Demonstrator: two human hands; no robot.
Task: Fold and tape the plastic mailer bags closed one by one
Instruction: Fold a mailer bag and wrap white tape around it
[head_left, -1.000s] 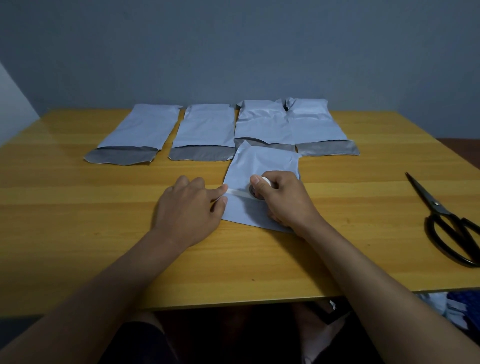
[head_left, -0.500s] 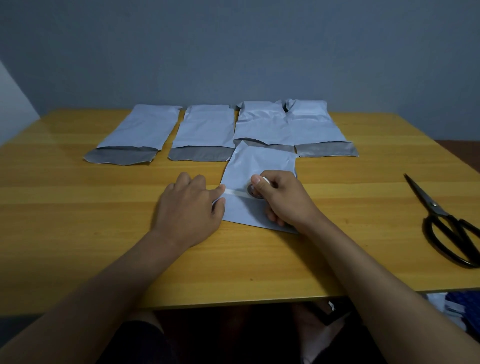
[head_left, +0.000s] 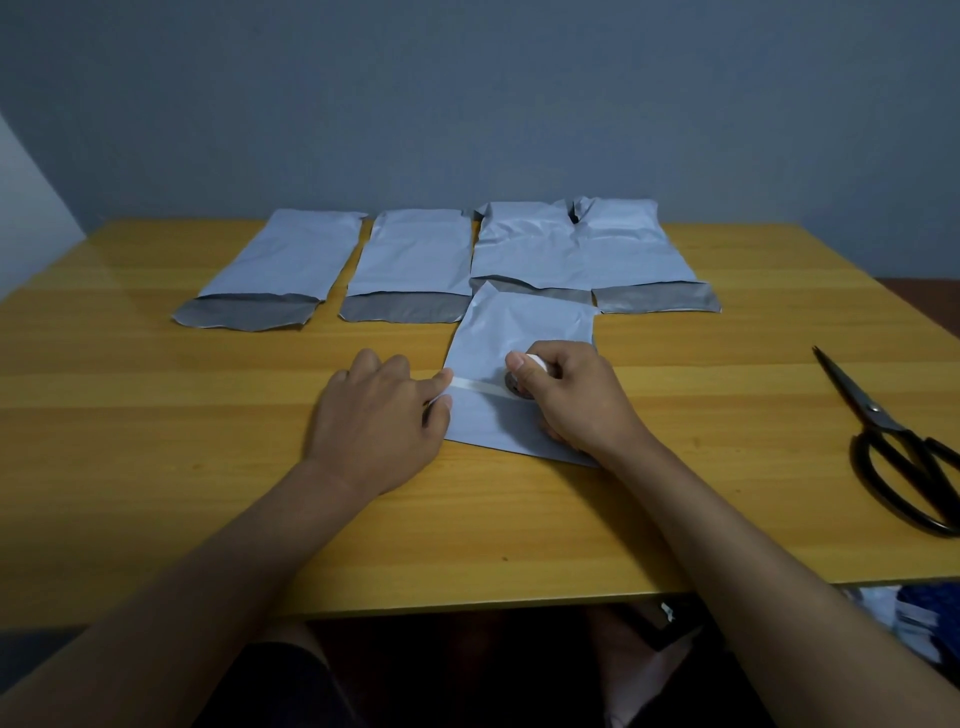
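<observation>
Both forearms reach forward, bare. Left hand (head_left: 376, 415) lies palm down, knuckles up, thumb and forefinger pinching together at its right edge. Right hand (head_left: 569, 397) sits just beside it, fingers curled, thumb on top, wrist angled inward

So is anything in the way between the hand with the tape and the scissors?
No. The right hand grips the tape roll on the folded mailer. Only bare table lies between it and the scissors off to the right.
</observation>
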